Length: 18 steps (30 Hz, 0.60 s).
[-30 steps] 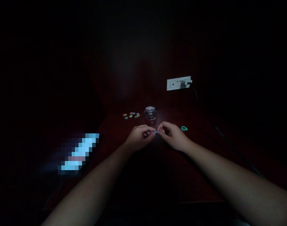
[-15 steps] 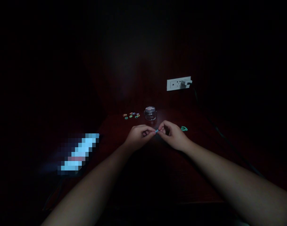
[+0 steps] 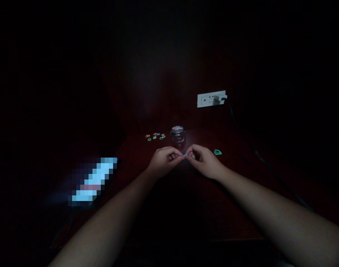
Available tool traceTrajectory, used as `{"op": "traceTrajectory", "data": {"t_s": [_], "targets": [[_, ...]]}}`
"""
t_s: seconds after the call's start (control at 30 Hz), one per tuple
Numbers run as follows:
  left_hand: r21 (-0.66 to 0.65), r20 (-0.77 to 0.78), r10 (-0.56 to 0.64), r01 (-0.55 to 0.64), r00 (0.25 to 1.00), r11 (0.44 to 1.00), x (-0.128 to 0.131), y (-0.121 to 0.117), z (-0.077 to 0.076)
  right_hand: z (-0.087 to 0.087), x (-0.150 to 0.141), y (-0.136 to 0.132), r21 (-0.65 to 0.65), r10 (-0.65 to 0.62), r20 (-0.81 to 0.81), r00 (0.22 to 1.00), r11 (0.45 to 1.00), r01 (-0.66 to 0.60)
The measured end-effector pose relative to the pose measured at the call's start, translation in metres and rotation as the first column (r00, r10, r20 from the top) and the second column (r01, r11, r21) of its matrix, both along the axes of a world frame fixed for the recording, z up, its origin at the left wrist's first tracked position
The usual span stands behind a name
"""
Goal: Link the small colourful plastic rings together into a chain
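Between my hands, over the dark red table, is a small light-blue clip (image 3: 185,155), mostly covered by fingertips; its shape resembles a locking stitch marker. My left hand (image 3: 166,161) pinches one end with thumb and forefinger. At the opposite end, the thumb and fingers of my right hand (image 3: 204,161) are closed on it too. A little group of green loop-shaped clips (image 3: 218,152) lies just right of my right hand. Beyond my left hand are several colourful small loops (image 3: 155,137), scattered loosely. A clear lidded jar (image 3: 178,134) stands behind my fingertips.
A lit, pixelated phone-like screen (image 3: 94,181) is at the left side of the table (image 3: 186,215). On the back panel is a white power socket (image 3: 211,99) with a plug in it. Its dark cable (image 3: 260,157) runs down the right side. Surroundings are very dark.
The fingertips of my right hand draw slightly back and up from the blue clip, then come down and close on it again. My left hand hardly moves.
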<state>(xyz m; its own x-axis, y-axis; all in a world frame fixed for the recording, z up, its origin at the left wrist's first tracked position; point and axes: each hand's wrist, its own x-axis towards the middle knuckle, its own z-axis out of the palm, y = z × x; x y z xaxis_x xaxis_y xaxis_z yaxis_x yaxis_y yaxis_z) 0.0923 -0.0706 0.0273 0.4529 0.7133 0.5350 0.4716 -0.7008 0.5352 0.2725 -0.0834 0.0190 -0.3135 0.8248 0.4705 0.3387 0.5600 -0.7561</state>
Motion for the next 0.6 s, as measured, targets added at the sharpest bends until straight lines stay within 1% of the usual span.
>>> {"op": "traceTrajectory", "data": {"t_s": [0.3,0.43,0.6], "targets": [[0.014,0.007,-0.004,0.004,1.000,1.000,0.0008,-0.0039,0.0042,0.0017,0.0011,-0.0006,0.051,-0.005,0.034,0.999,0.999,0.004],[-0.003,-0.015,-0.037,0.037,0.999,0.999,0.0008,-0.0058,0.0047,0.0020,0.0010,0.0000,0.046,-0.034,0.020,0.999,0.998,0.033],[-0.001,-0.010,-0.021,0.021,1.000,1.000,0.0009,-0.0048,0.0034,0.0013,0.0009,0.0007,0.024,-0.041,0.015,0.999,0.999,0.041]]}}
